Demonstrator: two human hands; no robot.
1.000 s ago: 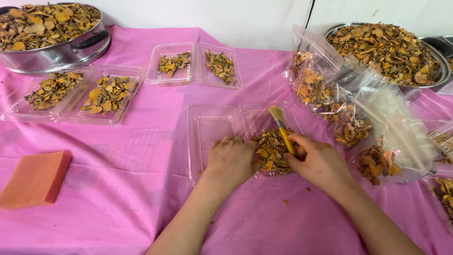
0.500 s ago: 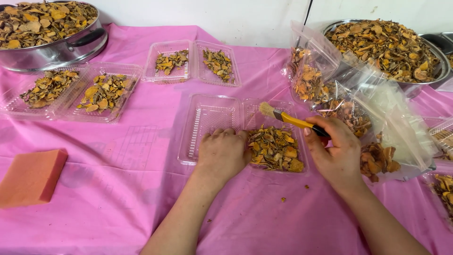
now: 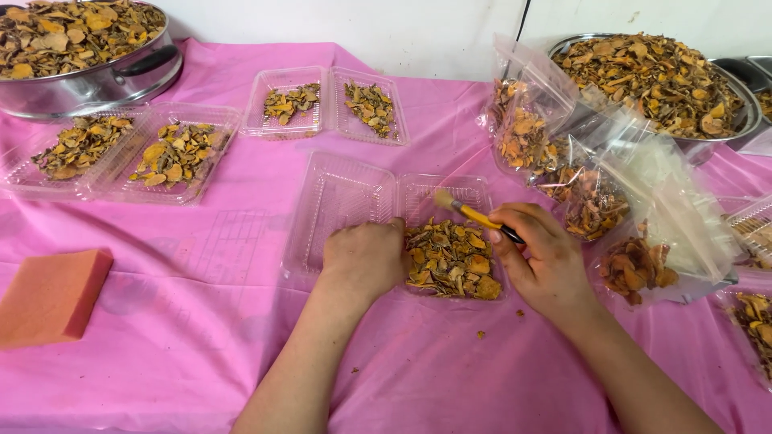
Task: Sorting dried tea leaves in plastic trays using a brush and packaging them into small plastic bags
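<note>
Head view: a clear plastic hinged clamshell tray (image 3: 346, 201) lies open mid-table, its right half heaped with dried orange-brown slices (image 3: 450, 261). The left hand (image 3: 363, 257) is pressed flat on the hinge, fingers together. The right hand (image 3: 543, 261) is clamped on a yellow-handled bristle brush (image 3: 466, 211), bristles over the tray's far edge. Bare pink tablecloth (image 3: 201, 321) is seen nearer; filled plastic bags (image 3: 611, 201) crowd the right.

Two bare forearms, left hand (image 3: 363, 259) and right hand (image 3: 544, 261), sleeveless, ringless, short plain nails.

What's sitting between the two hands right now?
In the head view, only dried orange-brown slices in the clear hinged tray lie between left hand and right hand.
</note>
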